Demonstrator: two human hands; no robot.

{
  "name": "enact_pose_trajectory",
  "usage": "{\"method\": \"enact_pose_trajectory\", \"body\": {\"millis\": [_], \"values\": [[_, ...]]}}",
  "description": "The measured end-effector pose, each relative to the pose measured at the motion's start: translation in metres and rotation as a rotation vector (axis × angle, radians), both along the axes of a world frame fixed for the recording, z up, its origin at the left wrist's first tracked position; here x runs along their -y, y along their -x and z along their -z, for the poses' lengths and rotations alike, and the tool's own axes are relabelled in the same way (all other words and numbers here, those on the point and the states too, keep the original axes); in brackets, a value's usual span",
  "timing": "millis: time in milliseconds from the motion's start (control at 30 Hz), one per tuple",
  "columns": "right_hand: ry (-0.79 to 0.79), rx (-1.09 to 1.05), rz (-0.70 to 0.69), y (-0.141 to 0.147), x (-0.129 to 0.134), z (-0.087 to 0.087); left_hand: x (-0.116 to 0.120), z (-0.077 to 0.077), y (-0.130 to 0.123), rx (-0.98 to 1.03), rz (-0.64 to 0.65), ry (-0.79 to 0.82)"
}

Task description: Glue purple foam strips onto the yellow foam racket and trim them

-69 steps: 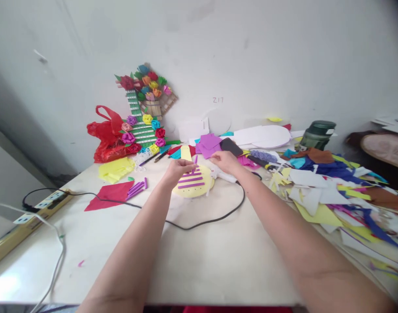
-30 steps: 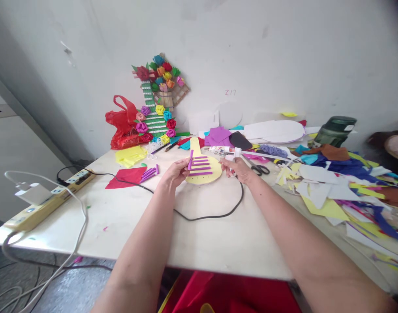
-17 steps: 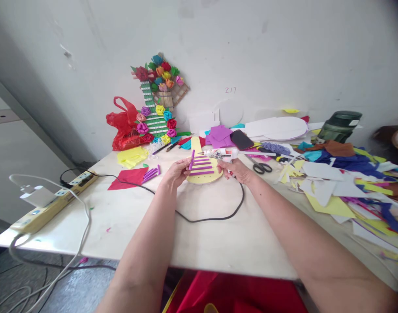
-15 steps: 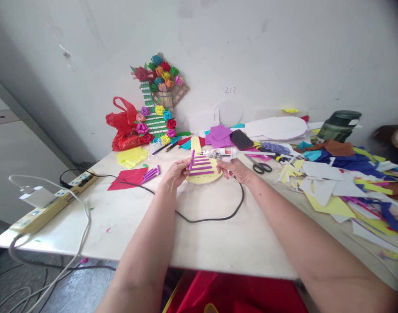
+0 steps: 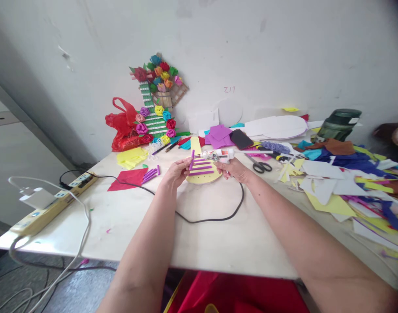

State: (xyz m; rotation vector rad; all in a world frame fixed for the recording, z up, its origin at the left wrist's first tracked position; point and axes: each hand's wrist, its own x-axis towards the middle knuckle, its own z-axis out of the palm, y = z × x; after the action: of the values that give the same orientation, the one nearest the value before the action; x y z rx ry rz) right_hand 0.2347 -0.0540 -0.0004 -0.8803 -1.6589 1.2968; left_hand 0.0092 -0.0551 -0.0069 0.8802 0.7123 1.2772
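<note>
Stick (image 5: 192, 160), purple and slim, stood pinched in the left hand (image 5: 177, 171) over the yellow card (image 5: 200, 179); the right hand (image 5: 234, 169) gripped the glue gun (image 5: 224, 153), tip near the stick, which seemed light, stiffish, yet crushable, best held gently by its lower end.

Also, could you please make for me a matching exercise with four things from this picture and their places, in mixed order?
1. one purple stick
2. glue gun
3. scissors
4. red bag

A. on the table, to the right of the right grip
B. held in the left grip
C. just left of the flowered green panel
D. held in the right grip

Pairs: 1-B, 2-D, 3-A, 4-C
</note>
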Motion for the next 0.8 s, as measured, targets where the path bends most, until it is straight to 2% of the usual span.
{"method": "enact_pose_trajectory", "body": {"millis": [233, 800], "values": [[-0.004, 0.031, 0.024, 0.0017, 0.0027, -0.0034, -0.0016, 0.0013, 0.0002, -0.008, 0.003, -0.009], [-0.021, 0.003, 0.045, 0.0001, -0.0018, 0.0005, 0.0, -0.0004, -0.0017, -0.014, -0.014, -0.002]]}}
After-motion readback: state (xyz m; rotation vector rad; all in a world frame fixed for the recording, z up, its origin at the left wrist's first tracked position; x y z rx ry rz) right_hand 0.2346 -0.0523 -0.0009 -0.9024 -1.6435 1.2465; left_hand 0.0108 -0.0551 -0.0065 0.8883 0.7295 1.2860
